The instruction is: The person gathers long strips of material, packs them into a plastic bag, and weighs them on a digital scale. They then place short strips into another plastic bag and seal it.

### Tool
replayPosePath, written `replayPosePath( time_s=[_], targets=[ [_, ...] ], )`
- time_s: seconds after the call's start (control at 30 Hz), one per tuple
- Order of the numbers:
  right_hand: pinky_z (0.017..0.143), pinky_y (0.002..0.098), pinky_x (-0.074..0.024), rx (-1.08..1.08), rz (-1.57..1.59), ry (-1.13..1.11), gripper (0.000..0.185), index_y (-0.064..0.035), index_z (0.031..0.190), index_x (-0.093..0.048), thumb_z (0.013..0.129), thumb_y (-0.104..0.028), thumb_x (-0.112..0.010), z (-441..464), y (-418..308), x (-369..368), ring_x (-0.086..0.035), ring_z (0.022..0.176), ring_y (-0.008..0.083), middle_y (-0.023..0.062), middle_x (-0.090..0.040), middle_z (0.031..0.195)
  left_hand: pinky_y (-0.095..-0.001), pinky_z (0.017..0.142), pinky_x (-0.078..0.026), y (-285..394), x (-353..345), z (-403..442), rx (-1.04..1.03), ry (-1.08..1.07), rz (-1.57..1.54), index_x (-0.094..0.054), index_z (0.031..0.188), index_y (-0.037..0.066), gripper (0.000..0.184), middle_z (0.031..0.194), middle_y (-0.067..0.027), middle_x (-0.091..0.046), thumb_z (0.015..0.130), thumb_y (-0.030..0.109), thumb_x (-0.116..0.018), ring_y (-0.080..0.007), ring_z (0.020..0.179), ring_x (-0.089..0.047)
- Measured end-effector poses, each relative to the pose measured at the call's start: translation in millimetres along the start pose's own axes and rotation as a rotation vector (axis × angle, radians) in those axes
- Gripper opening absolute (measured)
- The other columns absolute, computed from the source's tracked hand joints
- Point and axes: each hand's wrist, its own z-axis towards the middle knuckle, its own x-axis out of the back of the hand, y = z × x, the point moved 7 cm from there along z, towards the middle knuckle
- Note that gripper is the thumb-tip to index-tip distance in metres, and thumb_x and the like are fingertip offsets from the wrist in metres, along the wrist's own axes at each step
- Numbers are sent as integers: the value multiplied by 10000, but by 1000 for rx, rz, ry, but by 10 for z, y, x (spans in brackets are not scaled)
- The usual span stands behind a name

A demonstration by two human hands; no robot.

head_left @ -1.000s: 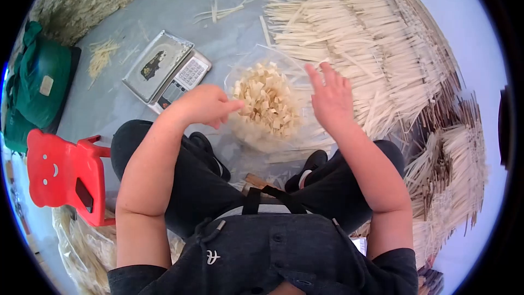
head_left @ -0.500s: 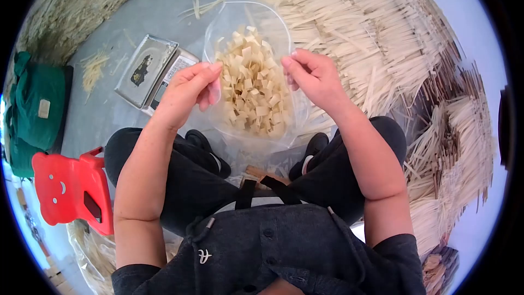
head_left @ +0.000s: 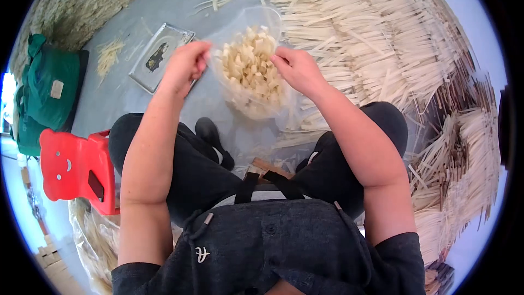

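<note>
A clear plastic bag full of short, pale, flat strips stands upright in front of me, its mouth facing up. My left hand is closed at the left side of the bag's rim, fingers pinched and slightly blurred. On the opposite side, my right hand pinches the rim between thumb and fingers. The thin film at both fingertips is hard to make out. Left of the bag is a weighing scale with a shallow metal pan, partly covered by my left hand and forearm.
Long pale strips lie in bundled rows to the right. A red bear-shaped chair with a dark phone on it stands at left, near a green bag. Loose strips lie on the grey floor.
The bag has shifted slightly and its mouth has narrowed. My left hand has moved up, and my right hand slightly left. The camera view has shifted a little.
</note>
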Motion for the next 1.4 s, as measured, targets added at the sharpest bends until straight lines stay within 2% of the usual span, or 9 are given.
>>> replayPosePath(
  time_s=[0.07,0.2,0.33,0.4,0.53,0.9,1.07,1.27,1.4],
  targets=[
    [606,282,-466,1,221,-3,277,-3,827,-607,943,-252,-573,66,-49,-50,-580,628,132,62,-614,686,-224,392,-200,78,252,34,-95,21,-265,-547,657,102,284,520,29,-444,887,253,-616,-55,395,-280],
    [573,292,-506,-84,700,44,256,12,814,-616,941,-208,-583,85,-46,-162,-633,601,140,65,-624,658,-224,383,-185,369,380,-110,-184,-17,-228,-536,636,109,294,527,48,-446,886,239,-618,-42,396,-292],
    [627,252,-519,-178,636,-90,258,-25,843,-631,960,-247,-572,25,271,-508,-620,682,110,33,-638,751,-208,416,-221,315,520,-101,-196,16,73,-569,647,118,274,571,68,-466,881,245,-632,-16,460,-347],
    [612,257,-527,-303,511,-182,266,-19,833,-638,955,-247,-577,-51,435,-672,-632,679,119,42,-641,750,-210,430,-230,109,480,-85,-35,-102,232,-579,655,125,278,582,70,-476,885,273,-630,-19,480,-367],
    [545,299,-536,-377,527,-81,261,34,842,-664,928,-198,-580,-69,519,-561,-645,597,153,92,-662,703,-211,461,-258,-22,507,16,66,-105,388,-598,697,127,307,601,69,-500,912,345,-595,-32,509,-391],
    [509,282,-495,-446,304,252,308,35,747,-660,898,-225,-593,-465,659,886,-612,525,157,97,-640,622,-217,479,-317,-269,-661,75,24,-297,276,-607,747,116,329,620,39,-531,932,386,-574,-44,531,-412],
    [528,305,-465,-236,-110,255,309,6,713,-652,880,-249,-603,-524,517,1053,-616,552,157,95,-619,585,-203,431,-267,-42,-1013,70,-50,-387,167,-579,705,120,350,586,42,-505,935,384,-589,-31,475,-386],
    [548,220,-437,-114,351,419,275,-19,721,-626,923,-206,-619,-610,81,1308,-550,580,60,14,-594,623,-177,391,-217,562,-786,-274,-170,-310,14,-610,724,94,324,584,39,-536,931,342,-602,-10,447,-393],
    [560,258,-453,-41,461,354,264,-20,737,-643,908,-219,-615,-486,210,998,-573,595,95,44,-622,650,-181,385,-217,358,-611,-134,-85,-340,352,-619,693,92,330,530,24,-527,929,321,-597,-11,419,-373]
  ],
)
